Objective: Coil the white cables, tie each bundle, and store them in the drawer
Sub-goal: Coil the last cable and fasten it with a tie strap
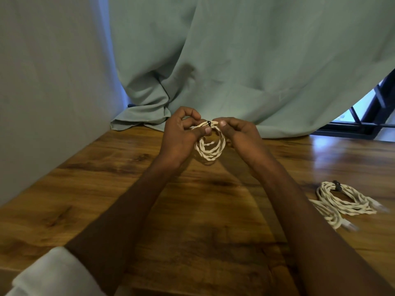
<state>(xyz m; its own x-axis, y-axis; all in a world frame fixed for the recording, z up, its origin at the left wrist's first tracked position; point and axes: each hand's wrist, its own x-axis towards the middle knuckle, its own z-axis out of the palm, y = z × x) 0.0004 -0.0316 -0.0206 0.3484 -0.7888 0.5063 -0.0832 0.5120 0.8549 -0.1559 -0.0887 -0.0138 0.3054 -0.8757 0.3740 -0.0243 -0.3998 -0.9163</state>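
A coiled white cable bundle (210, 148) hangs above the wooden table (106, 189), held up at its top by both hands. My left hand (181, 135) pinches the coil's top from the left, and my right hand (239, 133) pinches it from the right. A small black tie (209, 123) sits on the coil's top between my thumbs. On the table at the right lies a second white cable bundle (342, 199) with a black tie (336, 185) around it, and under it more white cable (329, 216) trails toward me. No drawer is in view.
A pale green curtain (235, 60) hangs behind the table and folds onto its far edge. A grey wall (42, 82) runs along the left side. A dark window frame (367, 116) shows at the far right. A white sleeve (53, 274) is at the bottom left.
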